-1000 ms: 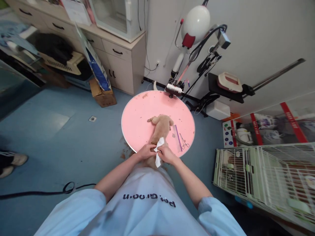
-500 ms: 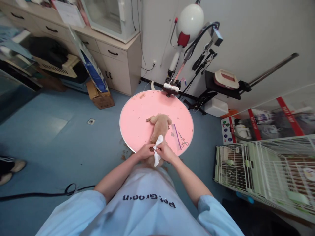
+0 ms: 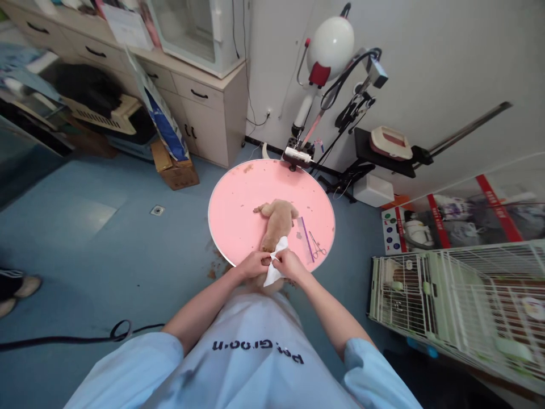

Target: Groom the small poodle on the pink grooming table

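A tan, short-clipped dog (image 3: 279,220) lies on the round pink grooming table (image 3: 238,199), its front end close to my apron. My left hand (image 3: 254,264) is closed on a darker brown part of the dog near its head; whether this is an ear, I cannot tell. In the fingers of my right hand (image 3: 293,264) is a white tissue (image 3: 272,276), pressed against that same part. Most of the dog's head is hidden by the tissue and hands. Right of the dog lie a comb with a purple spine (image 3: 307,239) and scissor-handled forceps (image 3: 317,246).
A white bottle (image 3: 298,154) lies at the table's far edge, beneath a dryer (image 3: 330,48) on a stand. Clipped hair is scattered on table and floor. Wire cages (image 3: 409,295) stand at right, a cardboard box (image 3: 179,170) at left. A person's shoe (image 3: 28,287) shows far left.
The tissue has shifted slightly right and spread out lower down between my hands. My right hand has moved a little with it; my left keeps its hold on the dog.
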`<state>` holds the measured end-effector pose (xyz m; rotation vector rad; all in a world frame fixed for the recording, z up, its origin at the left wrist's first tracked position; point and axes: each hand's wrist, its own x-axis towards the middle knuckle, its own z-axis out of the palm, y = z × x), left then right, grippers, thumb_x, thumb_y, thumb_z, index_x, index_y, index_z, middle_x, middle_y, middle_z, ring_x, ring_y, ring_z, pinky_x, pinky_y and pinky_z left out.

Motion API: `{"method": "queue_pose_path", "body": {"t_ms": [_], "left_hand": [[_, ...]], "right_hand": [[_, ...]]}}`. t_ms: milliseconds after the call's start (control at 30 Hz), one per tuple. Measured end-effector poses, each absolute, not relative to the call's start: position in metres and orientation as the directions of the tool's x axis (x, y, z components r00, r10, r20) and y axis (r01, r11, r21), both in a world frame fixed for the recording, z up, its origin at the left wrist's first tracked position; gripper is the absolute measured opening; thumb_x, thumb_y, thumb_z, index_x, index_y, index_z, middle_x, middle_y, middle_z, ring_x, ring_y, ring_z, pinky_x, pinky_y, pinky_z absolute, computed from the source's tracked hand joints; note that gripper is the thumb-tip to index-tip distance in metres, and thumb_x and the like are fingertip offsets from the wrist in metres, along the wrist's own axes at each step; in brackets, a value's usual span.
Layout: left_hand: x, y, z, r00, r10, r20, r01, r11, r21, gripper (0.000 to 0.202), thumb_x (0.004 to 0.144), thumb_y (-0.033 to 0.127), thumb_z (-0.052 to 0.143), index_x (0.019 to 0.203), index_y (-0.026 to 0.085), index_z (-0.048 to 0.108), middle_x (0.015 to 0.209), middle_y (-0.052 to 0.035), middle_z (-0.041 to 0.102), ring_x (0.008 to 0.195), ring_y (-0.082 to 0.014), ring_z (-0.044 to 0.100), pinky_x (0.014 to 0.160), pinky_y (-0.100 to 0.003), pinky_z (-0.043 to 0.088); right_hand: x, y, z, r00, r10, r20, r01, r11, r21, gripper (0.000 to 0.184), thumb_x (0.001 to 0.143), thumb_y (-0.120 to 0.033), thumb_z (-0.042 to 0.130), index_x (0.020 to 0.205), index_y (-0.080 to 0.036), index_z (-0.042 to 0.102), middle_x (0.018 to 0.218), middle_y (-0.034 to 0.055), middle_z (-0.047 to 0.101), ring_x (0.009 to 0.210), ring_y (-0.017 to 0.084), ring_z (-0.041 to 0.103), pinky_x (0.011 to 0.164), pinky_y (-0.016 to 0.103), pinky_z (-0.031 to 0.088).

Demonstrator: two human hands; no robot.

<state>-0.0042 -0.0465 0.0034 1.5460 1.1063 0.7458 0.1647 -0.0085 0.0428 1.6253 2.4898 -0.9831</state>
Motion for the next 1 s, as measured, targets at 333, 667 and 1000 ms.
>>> {"method": "queue_pose_path", "body": {"t_ms": [333,667,1000], "left_hand": [[-0.008,-0.048,-0.01,0.383,0.921,-0.076,0.306,-0.049,0.951,0.045,0.069,0.033,0.069,0.111,0.017,0.066,0.101,-0.004,0.07,0.09,-0.0194,0.064,0.082,-0.026,0.047],[-0.009,-0.048,-0.01,0.402,0.913,-0.069,0.338,-0.078,0.938,0.041,0.07,0.03,0.067,0.109,0.016,0.067,0.1,-0.0041,0.07,0.088,-0.0184,0.063,0.081,-0.025,0.046],[-0.011,-0.05,-0.012,0.408,0.909,-0.091,0.342,-0.06,0.938,0.042,0.071,0.033,0.067,0.109,0.017,0.067,0.097,-0.0031,0.07,0.087,-0.0174,0.062,0.079,-0.024,0.045]], "right_hand": [[0.173,-0.014,0.037,-0.52,0.776,-0.358,0.819,0.334,-0.466,0.013,0.076,-0.016,0.048,0.076,-0.016,0.061,0.078,0.0075,0.064,0.069,0.016,0.053,0.059,0.024,0.03],[0.175,-0.016,0.043,-0.497,0.816,-0.296,0.804,0.303,-0.512,0.015,0.08,-0.022,0.047,0.073,-0.016,0.058,0.076,0.004,0.058,0.075,0.015,0.049,0.063,0.023,0.033],[0.176,-0.024,0.032,-0.573,0.762,-0.3,0.724,0.301,-0.62,0.011,0.074,-0.013,0.045,0.071,-0.017,0.055,0.071,0.0004,0.057,0.067,0.013,0.048,0.061,0.022,0.033]]}}
